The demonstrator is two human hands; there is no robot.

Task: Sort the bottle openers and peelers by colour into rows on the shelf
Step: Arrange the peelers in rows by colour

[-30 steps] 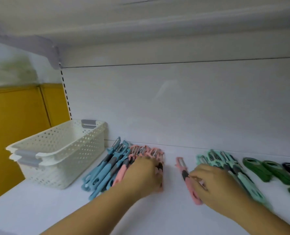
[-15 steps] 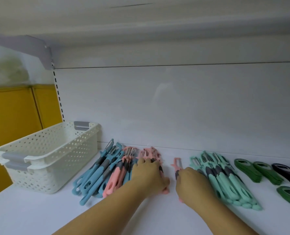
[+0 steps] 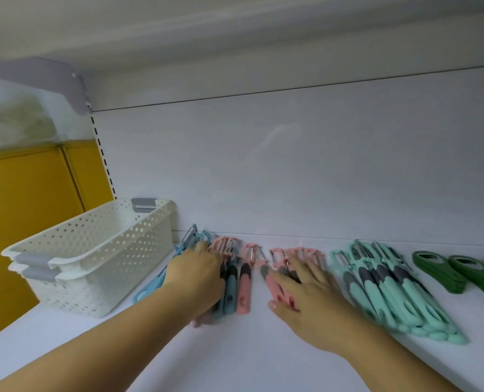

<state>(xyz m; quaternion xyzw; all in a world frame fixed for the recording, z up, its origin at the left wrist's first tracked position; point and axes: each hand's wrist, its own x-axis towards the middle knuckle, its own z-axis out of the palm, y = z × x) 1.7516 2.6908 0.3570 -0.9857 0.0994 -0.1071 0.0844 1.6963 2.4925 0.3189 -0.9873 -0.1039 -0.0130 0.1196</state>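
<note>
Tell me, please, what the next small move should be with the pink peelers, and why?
Probably slide the loose pink plastic peeler rightward to join the group of pink plastic peelers under the flat right hand. It lies apart from them, against the pile of blue plastic peelers that the left hand covers, where more pink heads show.

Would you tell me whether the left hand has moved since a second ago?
Yes: the left hand has shifted left, toward the white basket.

no legible text, labels, brands, numbers or signs anywhere
</note>
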